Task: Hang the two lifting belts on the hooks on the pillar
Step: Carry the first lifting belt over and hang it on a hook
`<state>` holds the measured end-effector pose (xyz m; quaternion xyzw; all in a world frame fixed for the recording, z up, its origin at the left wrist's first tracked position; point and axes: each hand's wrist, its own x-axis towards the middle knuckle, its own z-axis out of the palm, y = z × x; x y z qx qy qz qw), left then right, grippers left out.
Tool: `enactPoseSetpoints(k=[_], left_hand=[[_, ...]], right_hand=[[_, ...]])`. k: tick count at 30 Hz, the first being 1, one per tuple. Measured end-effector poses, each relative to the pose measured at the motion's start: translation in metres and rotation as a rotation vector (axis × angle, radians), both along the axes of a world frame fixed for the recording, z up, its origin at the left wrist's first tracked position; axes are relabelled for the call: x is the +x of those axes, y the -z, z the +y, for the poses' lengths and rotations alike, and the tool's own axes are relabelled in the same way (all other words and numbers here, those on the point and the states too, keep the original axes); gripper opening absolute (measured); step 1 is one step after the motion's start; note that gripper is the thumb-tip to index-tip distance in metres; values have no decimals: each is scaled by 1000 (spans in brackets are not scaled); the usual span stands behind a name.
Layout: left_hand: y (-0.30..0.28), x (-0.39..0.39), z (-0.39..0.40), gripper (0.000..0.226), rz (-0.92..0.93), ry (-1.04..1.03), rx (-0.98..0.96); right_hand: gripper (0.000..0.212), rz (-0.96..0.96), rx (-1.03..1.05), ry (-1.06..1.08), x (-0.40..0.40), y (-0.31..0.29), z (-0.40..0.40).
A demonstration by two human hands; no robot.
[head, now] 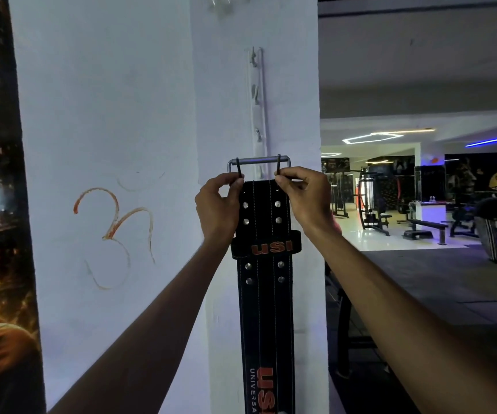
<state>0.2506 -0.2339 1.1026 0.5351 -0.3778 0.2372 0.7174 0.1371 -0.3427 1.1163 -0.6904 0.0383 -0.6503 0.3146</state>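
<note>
A person's left hand [218, 204] and right hand [304, 195] pinch the top corners of a black lifting belt [266, 294], holding its metal buckle [258, 161] against the hook strip [257, 112] on a white pillar [295, 85].

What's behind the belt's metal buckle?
Behind the buckle is the white hook rail on the pillar. One hook peeks through; the belt hides anything lower.
</note>
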Motion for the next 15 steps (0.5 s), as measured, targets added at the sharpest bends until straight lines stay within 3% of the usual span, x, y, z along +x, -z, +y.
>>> enactPoseSetpoints(k=[15], left_hand=[[-2, 18, -22, 16, -6, -46, 21]], right_hand=[[15, -3, 31, -65, 23, -4, -26]])
